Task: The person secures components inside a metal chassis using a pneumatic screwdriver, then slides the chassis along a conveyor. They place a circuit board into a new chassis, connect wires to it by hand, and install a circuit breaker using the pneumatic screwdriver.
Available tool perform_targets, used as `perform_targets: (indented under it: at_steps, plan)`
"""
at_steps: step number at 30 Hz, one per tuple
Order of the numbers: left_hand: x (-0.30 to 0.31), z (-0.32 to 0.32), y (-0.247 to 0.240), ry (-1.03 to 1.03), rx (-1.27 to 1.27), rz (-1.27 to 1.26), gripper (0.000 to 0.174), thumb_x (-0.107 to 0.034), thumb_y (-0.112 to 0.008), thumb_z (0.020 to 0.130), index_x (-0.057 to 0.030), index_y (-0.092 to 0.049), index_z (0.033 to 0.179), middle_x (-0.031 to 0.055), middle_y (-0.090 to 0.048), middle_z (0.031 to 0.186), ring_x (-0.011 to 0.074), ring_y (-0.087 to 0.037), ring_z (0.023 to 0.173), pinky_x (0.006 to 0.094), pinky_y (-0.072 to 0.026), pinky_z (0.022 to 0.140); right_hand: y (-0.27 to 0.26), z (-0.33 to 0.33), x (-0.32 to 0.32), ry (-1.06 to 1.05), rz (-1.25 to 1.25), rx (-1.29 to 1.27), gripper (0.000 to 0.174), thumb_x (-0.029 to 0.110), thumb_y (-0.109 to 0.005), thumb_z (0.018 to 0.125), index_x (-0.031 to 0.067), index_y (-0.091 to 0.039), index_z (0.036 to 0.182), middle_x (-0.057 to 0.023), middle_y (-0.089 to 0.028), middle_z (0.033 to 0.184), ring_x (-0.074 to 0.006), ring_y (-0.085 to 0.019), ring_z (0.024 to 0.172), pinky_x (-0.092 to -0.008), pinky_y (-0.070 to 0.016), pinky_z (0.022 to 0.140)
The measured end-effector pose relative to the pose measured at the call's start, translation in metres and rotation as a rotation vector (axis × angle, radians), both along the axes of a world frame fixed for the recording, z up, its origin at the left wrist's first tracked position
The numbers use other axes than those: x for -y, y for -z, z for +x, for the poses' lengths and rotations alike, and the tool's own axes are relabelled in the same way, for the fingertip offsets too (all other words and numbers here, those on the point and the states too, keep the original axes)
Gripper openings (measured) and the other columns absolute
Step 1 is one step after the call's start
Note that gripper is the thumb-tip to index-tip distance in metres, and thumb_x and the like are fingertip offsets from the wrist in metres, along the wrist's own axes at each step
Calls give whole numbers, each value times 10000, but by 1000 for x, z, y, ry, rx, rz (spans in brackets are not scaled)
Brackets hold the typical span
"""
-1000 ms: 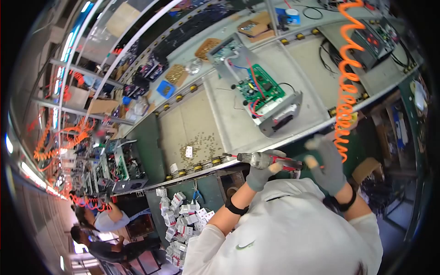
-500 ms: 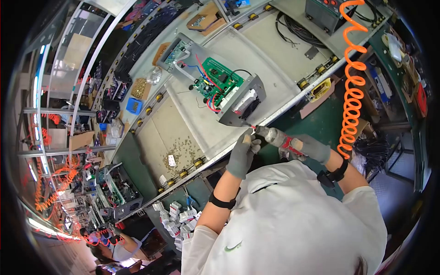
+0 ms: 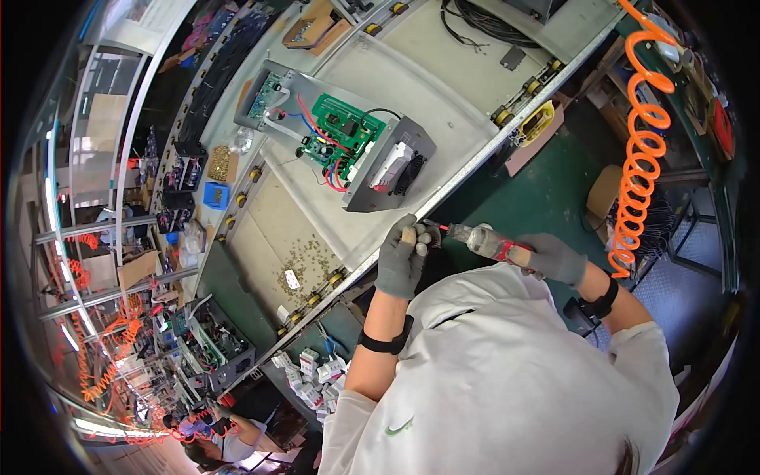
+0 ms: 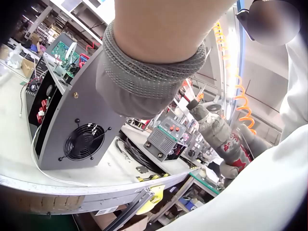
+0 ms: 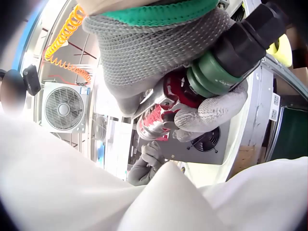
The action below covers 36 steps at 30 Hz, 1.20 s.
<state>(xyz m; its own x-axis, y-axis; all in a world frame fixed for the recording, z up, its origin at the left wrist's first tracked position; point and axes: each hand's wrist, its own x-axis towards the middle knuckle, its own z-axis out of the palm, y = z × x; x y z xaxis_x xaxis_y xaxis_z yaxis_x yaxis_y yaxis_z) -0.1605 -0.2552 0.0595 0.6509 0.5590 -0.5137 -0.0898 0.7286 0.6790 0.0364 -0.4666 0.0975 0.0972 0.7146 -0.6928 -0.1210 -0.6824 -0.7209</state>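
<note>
In the head view the right gloved hand [image 3: 556,260] grips a red and grey air screwdriver [image 3: 484,240], its bit aimed at the left hand. The left gloved hand [image 3: 398,261] is beside the bit tip with curled fingers, at the bench edge; whether something small is between them cannot be told. The right wrist view shows the right hand's glove [image 5: 159,53] around the tool [image 5: 216,72], and the left hand [image 5: 147,161] beyond it. Past the hands is an open metal chassis [image 3: 392,170] with a green circuit board [image 3: 340,131]; its fan panel [image 4: 79,115] faces the left wrist camera.
Small screws [image 3: 305,265] lie scattered on the bench left of the chassis, near a blue bin [image 3: 215,195]. An orange coiled hose [image 3: 637,174] hangs at the right. White parts [image 3: 313,376] are piled at lower left, and black cables [image 3: 495,32] lie farther up.
The air screwdriver has passed from the left hand to the right hand. The left hand's fingers have come up to the bit tip. The head view has shifted, so the bench appears farther left.
</note>
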Motion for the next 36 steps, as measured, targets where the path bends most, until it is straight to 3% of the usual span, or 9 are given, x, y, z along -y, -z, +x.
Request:
perform_targets:
  at_steps: [3,10,12,16,23,28,31,34,36]
  plan:
    - [1,1,0,-3,-1,-26,382,-359,-571,905,-43,-495,1106,27,-540,873,83,-497,710,165,-414,550,-6,-3,0,-4,2,45,422,459,-601,846,46,-614,929,0,-538,675,-72,-483,566,-228,-402,500]
    - [2,5,-10,-36,-52,-70,390,-490,-553,870,-105,-484,869,-38,-449,677,48,-346,494,170,-293,430,-8,-9,-2,-12,66,74,365,381,-615,831,37,-620,953,-19,-566,652,-80,-508,544,-241,-409,503]
    - [1,4,-12,-24,-69,-50,396,-501,-554,865,-111,-486,846,-43,-438,660,47,-331,476,176,-280,419,-12,-8,-5,-124,1,123,548,530,-566,832,22,-633,1027,-73,-607,738,-172,-581,692,-295,-449,659]
    - [3,6,-17,-1,-127,3,408,-515,-545,869,-121,-482,781,-50,-421,631,45,-299,445,189,-248,399,-10,-12,-6,-123,4,159,566,562,-546,827,24,-639,979,-77,-605,731,-184,-582,690,-306,-450,661]
    - [3,7,-20,-1,-164,7,421,-519,-535,877,-122,-468,753,-50,-403,608,49,-298,441,192,-253,406,0,-14,-6,-214,48,312,644,651,-484,812,52,-639,993,-159,-623,802,-298,-614,766,-364,-462,710]
    - [3,4,-17,39,-302,524,372,-418,-590,896,-45,-582,898,-17,-491,632,48,-383,480,189,-289,437,-7,-15,-5,-213,37,332,653,660,-460,814,64,-631,1020,-185,-632,858,-336,-614,832,-383,-463,743]
    - [7,8,-28,26,-413,643,349,-333,-593,913,15,-604,907,19,-564,684,56,-450,521,193,-337,475,-5,-16,-4,-201,25,323,655,661,-448,817,67,-630,1024,-191,-636,888,-349,-613,849,-393,-464,757]
    - [4,5,-21,40,-358,517,351,-334,-605,906,13,-598,961,7,-538,682,59,-432,526,195,-330,478,0,-18,-2,-182,37,295,631,637,-464,824,61,-625,1023,-179,-635,890,-342,-614,835,-395,-463,753]
    - [4,4,-15,29,-258,379,372,-350,-597,908,10,-583,1000,2,-518,680,59,-420,527,196,-321,474,8,-20,0,-172,134,332,563,572,-512,834,51,-611,1024,-129,-622,832,-258,-624,789,-353,-477,694]
